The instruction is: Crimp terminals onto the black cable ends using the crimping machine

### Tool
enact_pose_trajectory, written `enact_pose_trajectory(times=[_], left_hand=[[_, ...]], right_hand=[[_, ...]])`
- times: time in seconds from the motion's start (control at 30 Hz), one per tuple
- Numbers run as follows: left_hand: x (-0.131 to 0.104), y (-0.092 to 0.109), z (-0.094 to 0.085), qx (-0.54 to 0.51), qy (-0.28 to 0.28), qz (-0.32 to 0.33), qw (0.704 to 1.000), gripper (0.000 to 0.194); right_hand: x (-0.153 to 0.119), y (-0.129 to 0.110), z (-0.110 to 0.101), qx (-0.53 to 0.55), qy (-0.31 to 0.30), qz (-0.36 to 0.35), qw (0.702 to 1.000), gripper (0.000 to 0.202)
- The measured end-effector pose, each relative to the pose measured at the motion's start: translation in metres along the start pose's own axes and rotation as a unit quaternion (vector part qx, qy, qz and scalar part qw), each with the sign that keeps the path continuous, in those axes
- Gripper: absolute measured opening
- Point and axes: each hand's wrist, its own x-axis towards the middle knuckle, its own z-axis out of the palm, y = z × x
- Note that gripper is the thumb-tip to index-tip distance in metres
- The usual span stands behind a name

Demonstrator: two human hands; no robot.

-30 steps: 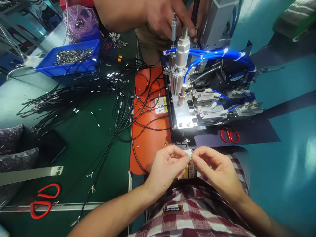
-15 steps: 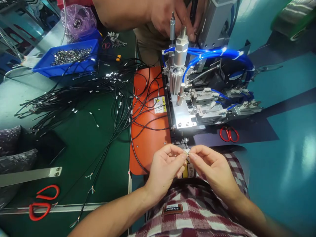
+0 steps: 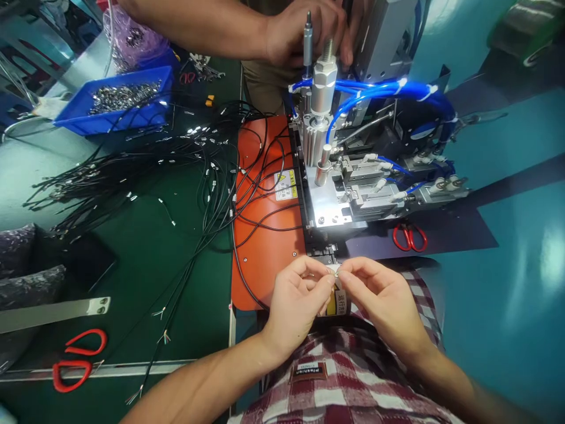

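Another person's hand (image 3: 304, 35) has shifted behind the machine (image 3: 373, 203). Left hand (image 3: 300, 300) and right hand (image 3: 382, 300) pinch a tiny pale piece (image 3: 336, 274) between them, mostly hidden by fingers. Black cables (image 3: 207, 231) cross the orange plate (image 3: 265, 253) nearby; red-handled scissors (image 3: 410, 238) lie farther right.

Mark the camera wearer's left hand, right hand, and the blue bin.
Left hand (image 3: 296, 307): head view, near the thumb's base.
Right hand (image 3: 388, 303): head view, near the thumb's base.
Blue bin (image 3: 145, 116): head view, on its near wall.
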Motion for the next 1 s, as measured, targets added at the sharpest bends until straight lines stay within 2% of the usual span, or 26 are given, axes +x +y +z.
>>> enact_pose_trajectory(times=[0.27, 0.4, 0.5, 0.57, 0.63, 0.67, 0.77, 0.83, 1.0], left_hand=[[-0.001, -0.002, 0.002, -0.002, 0.006, 0.008, 1.0, 0.022], [-0.002, -0.005, 0.001, -0.017, 0.007, 0.015, 1.0, 0.022], [-0.002, -0.003, 0.001, -0.012, 0.007, 0.009, 1.0, 0.021], [-0.002, 0.0, 0.001, 0.009, 0.017, 0.014, 1.0, 0.02], [-0.002, 0.004, 0.002, 0.029, 0.028, 0.021, 0.999, 0.019], [-0.002, 0.005, 0.002, 0.031, 0.029, 0.016, 0.999, 0.018], [-0.001, 0.004, 0.001, -0.001, 0.008, -0.029, 1.0, 0.018], [0.0, 0.003, 0.0, -0.029, -0.002, -0.053, 0.998, 0.02], [0.003, 0.002, -0.001, -0.034, 0.001, -0.055, 0.998, 0.02]], right_hand=[[0.001, 0.0, 0.003, 0.064, -0.015, 0.048, 0.997, 0.021], [0.0, 0.002, 0.004, 0.051, -0.012, 0.037, 0.998, 0.02], [-0.003, 0.003, 0.0, -0.05, -0.003, -0.063, 0.997, 0.014], [-0.004, 0.003, -0.004, -0.138, -0.01, -0.162, 0.977, 0.009], [-0.005, 0.002, -0.006, -0.18, -0.019, -0.209, 0.961, 0.008], [-0.005, 0.002, -0.006, -0.172, -0.022, -0.198, 0.965, 0.009], [-0.004, 0.003, -0.004, -0.088, -0.02, -0.082, 0.992, 0.014], [-0.003, 0.004, -0.002, -0.041, -0.02, -0.024, 0.999, 0.018], [-0.002, 0.002, -0.006, -0.01, -0.023, 0.01, 1.0, 0.018]])
